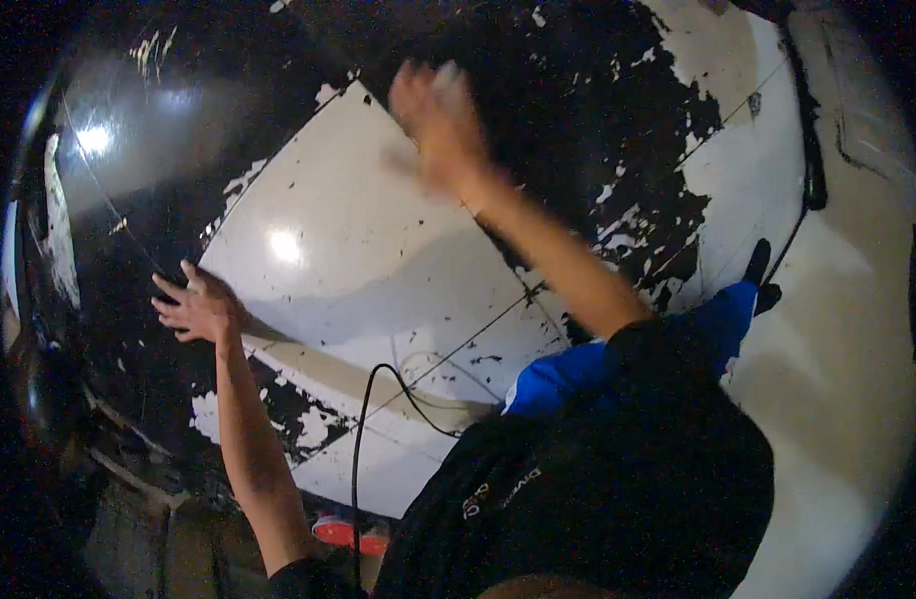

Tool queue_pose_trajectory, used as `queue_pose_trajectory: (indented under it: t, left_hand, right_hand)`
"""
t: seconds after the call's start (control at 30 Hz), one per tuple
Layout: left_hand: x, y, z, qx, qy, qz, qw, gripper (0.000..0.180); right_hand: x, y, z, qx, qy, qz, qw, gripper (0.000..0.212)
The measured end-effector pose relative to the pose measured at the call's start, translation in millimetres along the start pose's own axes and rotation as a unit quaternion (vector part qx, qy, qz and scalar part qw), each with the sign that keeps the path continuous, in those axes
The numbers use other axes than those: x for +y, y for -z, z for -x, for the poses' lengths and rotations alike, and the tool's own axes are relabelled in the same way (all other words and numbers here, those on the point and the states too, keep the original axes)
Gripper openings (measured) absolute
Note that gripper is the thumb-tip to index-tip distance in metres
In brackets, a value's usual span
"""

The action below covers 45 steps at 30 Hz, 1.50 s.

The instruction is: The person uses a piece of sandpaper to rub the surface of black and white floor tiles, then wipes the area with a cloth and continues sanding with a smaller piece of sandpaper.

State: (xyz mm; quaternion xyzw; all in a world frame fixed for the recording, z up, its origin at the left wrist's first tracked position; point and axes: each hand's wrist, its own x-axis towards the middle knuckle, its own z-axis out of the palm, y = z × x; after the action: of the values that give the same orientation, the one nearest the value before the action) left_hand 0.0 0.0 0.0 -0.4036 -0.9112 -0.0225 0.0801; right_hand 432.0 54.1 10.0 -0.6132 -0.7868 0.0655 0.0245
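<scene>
Evidently the left grip (199,307) is spread wide, palm down with its fingers fanned out and nothing held, over the dark surface at the left corner of a white panel (308,190). The right grip (440,130) is badly blurred, so I cannot tell how far it is closed or whether the pale spot near its fingertips is something held. It is over the panel's upper right edge, and the glossy panel spreads between the two grips. Beyond both of them lies a patchy black coating (268,60), chipped to white in places. Below the right grip, toward the body, is some blue cloth (563,379); a thin black cable (357,449) loops to the right of the left forearm.
</scene>
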Motion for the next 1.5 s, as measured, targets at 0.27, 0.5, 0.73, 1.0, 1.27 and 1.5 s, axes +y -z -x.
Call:
queue_pose_trajectory:
  t: [0.27,0.5,0.73,1.0,1.27,1.5]
  left_hand:
    - [-13.5,-7.4,2.2,0.044,-0.024,-0.029,0.998,0.074]
    - [8.1,-6.9,10.0,0.022,0.000,-0.041,0.999,0.072]
    - [17.0,5.7,17.3,-0.003,0.014,-0.051,0.999,0.069]
    - [11.3,-3.3,10.3,0.028,-0.020,-0.038,0.999,0.071]
    - [3.9,-2.2,7.9,-0.010,0.002,-0.024,1.000,0.070]
    - [-1.6,-5.4,7.1,0.005,-0.011,-0.037,0.999,0.072]
  right_hand:
    - [221.7,18.4,252.2,0.078,-0.392,0.041,0.916,0.086]
    - [176.7,60.2,-50.9,0.137,-0.301,-0.152,0.932,0.094]
    - [-14.7,26.0,130.6,0.075,-0.013,-0.158,0.985,0.086]
    - [292.2,45.9,150.3,0.197,-0.494,0.022,0.846,0.087]
    - [36.4,31.9,63.0,0.053,-0.082,-0.101,0.990,0.094]
    - [258.9,33.3,170.4,0.113,-0.352,0.095,0.924,0.085]
